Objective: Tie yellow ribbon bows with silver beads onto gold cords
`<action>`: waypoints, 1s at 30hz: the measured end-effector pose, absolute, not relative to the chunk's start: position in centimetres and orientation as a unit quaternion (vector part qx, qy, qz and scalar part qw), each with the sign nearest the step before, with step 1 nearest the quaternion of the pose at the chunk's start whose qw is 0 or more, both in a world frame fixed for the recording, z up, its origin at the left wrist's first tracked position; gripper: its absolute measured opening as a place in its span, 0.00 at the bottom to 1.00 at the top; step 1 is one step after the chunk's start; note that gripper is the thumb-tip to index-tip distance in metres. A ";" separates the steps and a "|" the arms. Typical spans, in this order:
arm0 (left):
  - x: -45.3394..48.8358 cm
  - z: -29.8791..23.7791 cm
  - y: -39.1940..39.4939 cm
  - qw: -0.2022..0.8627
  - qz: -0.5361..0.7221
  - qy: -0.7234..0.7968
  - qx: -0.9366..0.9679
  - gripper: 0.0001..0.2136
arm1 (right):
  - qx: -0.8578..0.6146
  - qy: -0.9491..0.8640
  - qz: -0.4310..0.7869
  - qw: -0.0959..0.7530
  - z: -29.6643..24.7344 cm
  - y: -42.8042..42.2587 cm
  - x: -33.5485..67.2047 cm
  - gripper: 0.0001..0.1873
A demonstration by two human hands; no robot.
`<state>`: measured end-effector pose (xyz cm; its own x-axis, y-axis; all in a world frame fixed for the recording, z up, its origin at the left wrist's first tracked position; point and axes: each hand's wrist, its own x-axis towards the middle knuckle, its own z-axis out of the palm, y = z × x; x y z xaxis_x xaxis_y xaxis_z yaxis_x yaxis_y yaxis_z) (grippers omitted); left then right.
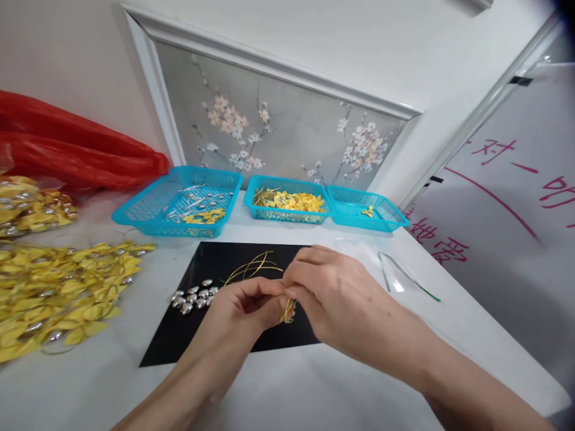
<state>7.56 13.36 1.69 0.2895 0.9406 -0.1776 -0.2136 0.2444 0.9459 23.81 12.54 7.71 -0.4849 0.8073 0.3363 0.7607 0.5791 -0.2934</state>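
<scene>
Over the black mat [157, 350], my left hand [245, 308] and my right hand [323, 284] meet with their fingertips pinched together. Between them is a thin yellow cord [287, 310], its looped strands hanging below the fingers. The fingers hide the rest of what they hold. Just behind my hands, loose golden cords [245, 266] lie on the mat. A cluster of shiny silver beads [195, 296] sits on the mat to the left of my left hand.
Three blue baskets hold yellow pieces: the left [148, 206], middle [291, 216] and right [345, 206]. A heap of yellow petal-like pieces with silver beads [67, 287] covers the table's left side. Behind it lies a red plastic bag [81, 146]. A clear bag [404, 278] lies at right.
</scene>
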 end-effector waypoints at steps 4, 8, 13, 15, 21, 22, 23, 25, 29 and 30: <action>7.8 2.0 13.2 0.685 0.421 0.409 0.432 0.04 | -0.434 -0.863 0.106 0.235 8.7 13.7 23.2 0.14; 8.1 2.5 13.0 0.709 0.410 0.393 0.418 0.04 | -0.414 -0.843 0.182 0.292 10.0 15.8 22.0 0.14; 8.2 2.7 12.8 0.729 0.406 0.385 0.394 0.06 | -0.380 -0.752 0.460 0.282 10.7 18.4 20.1 0.12; 8.1 2.7 12.7 0.735 0.402 0.381 0.391 0.06 | -0.385 -0.709 0.524 0.274 10.8 19.1 19.2 0.11; 8.3 2.7 12.5 0.761 0.385 0.356 0.382 0.05 | -0.353 -0.686 0.540 0.336 10.6 20.9 17.1 0.15; 8.3 2.6 12.4 0.765 0.380 0.360 0.376 0.04 | -0.341 -0.691 0.534 0.349 10.5 21.3 16.7 0.16; 8.4 2.6 12.4 0.769 0.374 0.363 0.371 0.04 | -0.330 -0.697 0.525 0.360 10.3 21.8 16.4 0.16; 8.6 2.4 12.2 0.775 0.363 0.367 0.363 0.04 | -0.313 -0.714 0.503 0.373 9.9 23.0 15.4 0.16; 8.8 2.1 12.0 0.775 0.353 0.374 0.369 0.06 | -0.312 -0.751 0.473 0.338 9.1 25.3 13.2 0.12; 8.7 2.1 12.0 0.776 0.350 0.372 0.371 0.06 | -0.313 -0.757 0.469 0.330 9.0 25.7 12.8 0.11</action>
